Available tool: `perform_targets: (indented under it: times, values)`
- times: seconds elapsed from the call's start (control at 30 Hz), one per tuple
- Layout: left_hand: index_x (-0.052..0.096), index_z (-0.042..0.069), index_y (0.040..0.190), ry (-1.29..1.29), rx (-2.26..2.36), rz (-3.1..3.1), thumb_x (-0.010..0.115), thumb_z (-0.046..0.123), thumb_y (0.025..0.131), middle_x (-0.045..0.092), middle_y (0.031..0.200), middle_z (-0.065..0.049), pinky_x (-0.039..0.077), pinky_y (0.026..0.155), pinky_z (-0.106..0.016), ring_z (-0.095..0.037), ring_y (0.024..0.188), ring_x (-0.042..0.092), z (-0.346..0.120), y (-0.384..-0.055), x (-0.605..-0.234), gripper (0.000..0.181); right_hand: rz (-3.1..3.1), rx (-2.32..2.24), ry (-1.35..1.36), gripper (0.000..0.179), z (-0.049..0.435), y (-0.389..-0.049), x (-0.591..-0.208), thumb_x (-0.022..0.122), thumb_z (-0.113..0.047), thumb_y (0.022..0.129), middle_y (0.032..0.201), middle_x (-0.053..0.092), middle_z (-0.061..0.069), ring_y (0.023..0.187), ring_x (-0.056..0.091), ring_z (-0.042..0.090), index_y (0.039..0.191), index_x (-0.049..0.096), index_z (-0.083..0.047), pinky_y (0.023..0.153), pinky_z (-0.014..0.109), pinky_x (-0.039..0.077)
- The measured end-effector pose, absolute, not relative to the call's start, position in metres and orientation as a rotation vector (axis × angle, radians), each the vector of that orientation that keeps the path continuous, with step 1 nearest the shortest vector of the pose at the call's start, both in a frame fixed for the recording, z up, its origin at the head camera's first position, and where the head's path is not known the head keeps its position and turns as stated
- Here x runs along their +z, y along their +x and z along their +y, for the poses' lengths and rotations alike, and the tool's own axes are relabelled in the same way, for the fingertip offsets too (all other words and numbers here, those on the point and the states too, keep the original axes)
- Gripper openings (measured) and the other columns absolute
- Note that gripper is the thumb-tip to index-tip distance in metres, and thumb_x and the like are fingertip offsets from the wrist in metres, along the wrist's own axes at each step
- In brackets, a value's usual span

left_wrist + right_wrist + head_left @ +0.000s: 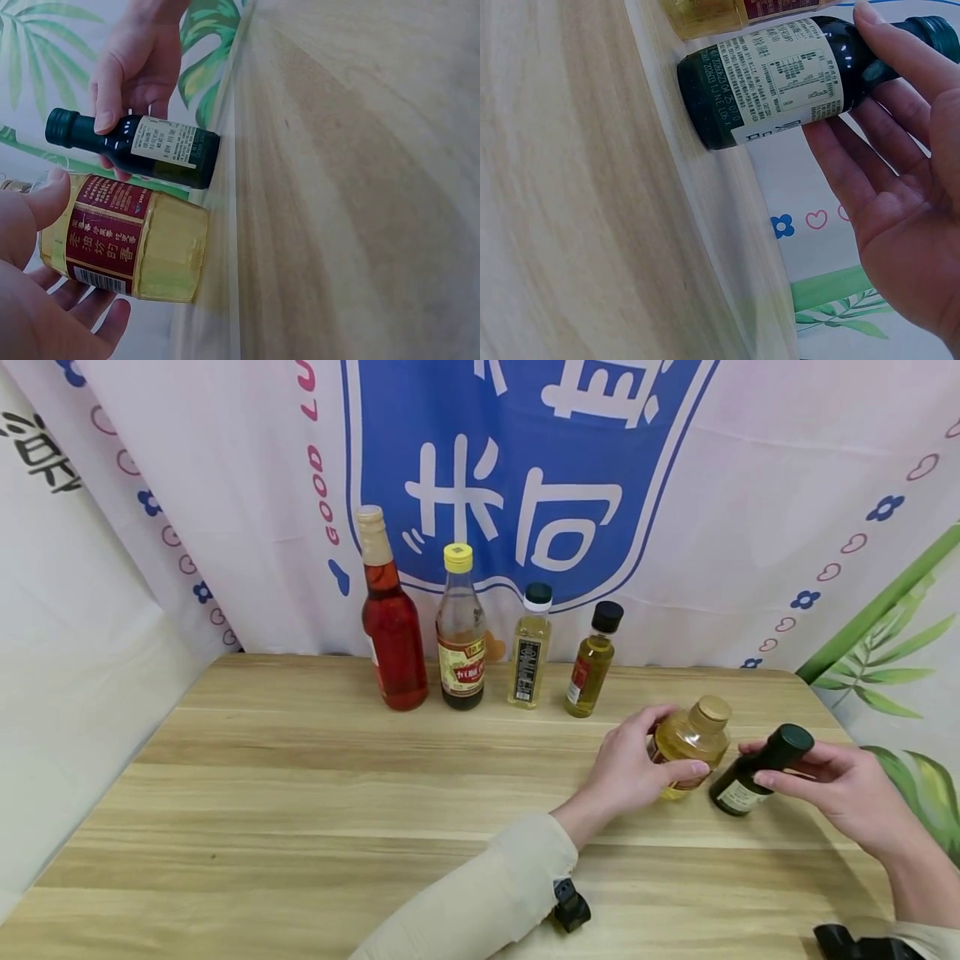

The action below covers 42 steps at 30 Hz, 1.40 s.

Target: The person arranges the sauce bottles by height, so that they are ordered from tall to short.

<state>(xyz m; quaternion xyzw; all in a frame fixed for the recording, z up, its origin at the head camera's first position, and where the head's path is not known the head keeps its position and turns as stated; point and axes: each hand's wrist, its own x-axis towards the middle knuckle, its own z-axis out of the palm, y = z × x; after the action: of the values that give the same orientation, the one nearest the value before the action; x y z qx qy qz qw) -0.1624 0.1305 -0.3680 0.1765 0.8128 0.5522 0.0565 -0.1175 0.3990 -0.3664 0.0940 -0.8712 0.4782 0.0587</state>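
My left hand (633, 764) grips a squat oil bottle (693, 739) of yellow oil, thumb on the near side and fingers round the far side. A red label with a barcode (100, 280) shows in the left wrist view. To its right, my right hand (862, 785) holds a small dark green bottle (738, 781) near its shoulder, between thumb and fingers. This bottle leans to the right, and its pale printed label (780, 75) faces the right wrist camera. The two bottles stand close together at the right of the wooden table (300, 827).
Along the back of the table stand a tall bottle of red liquid (397, 647), a yellow-capped bottle of dark liquid (461, 664), a square bottle of pale oil (529, 660) and a black-capped oil bottle (590, 672). A printed curtain (285, 585) hangs behind them.
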Motion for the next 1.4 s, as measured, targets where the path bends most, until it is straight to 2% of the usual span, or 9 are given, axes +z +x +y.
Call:
perform_targets:
  times: [0.37, 0.6, 0.83, 1.4]
  values:
    - [0.056, 0.028, 0.150, 0.544, 1.649, 2.476, 0.090, 0.038, 0.086, 0.066, 0.144, 0.012, 0.049, 0.110, -0.023, -0.003, 0.130, 0.061, 0.131, -0.162, -0.368, 0.074, -2.589, 1.536, 0.295, 0.037, 0.399, -0.117, -0.369, 0.073, 0.012, 0.092, 0.117, 0.081, -0.012, 0.106, 0.076, -0.001, 0.129, 0.068, 0.011, 0.083, 0.013, 0.059]
    - [0.054, 0.029, 0.152, 0.559, 1.611, 2.515, 0.096, 0.033, 0.080, 0.065, 0.146, 0.013, 0.046, 0.115, -0.025, -0.005, 0.134, 0.060, 0.133, -0.162, -0.370, 0.083, -2.601, 1.547, 0.307, 0.037, 0.401, -0.116, -0.371, 0.071, 0.011, 0.094, 0.119, 0.080, -0.014, 0.108, 0.075, -0.002, 0.131, 0.069, 0.008, 0.084, 0.013, 0.059]
    - [0.051, 0.028, 0.151, 0.545, 1.574, 2.548, 0.099, 0.030, 0.074, 0.064, 0.146, 0.011, 0.046, 0.116, -0.026, -0.007, 0.135, 0.060, 0.135, -0.163, -0.369, 0.090, -2.601, 1.515, 0.326, 0.038, 0.401, -0.119, -0.371, 0.071, 0.012, 0.094, 0.120, 0.080, -0.013, 0.109, 0.074, -0.002, 0.131, 0.067, 0.012, 0.084, 0.014, 0.060]
    - [0.053, 0.027, 0.147, 0.462, 1.606, 2.613, 0.095, 0.030, 0.080, 0.068, 0.141, 0.007, 0.050, 0.110, -0.028, -0.010, 0.127, 0.064, 0.142, -0.176, -0.368, 0.079, -2.630, 1.489, 0.280, 0.038, 0.402, -0.120, -0.370, 0.073, 0.008, 0.094, 0.119, 0.081, -0.012, 0.110, 0.074, -0.002, 0.131, 0.067, 0.010, 0.085, 0.013, 0.059]
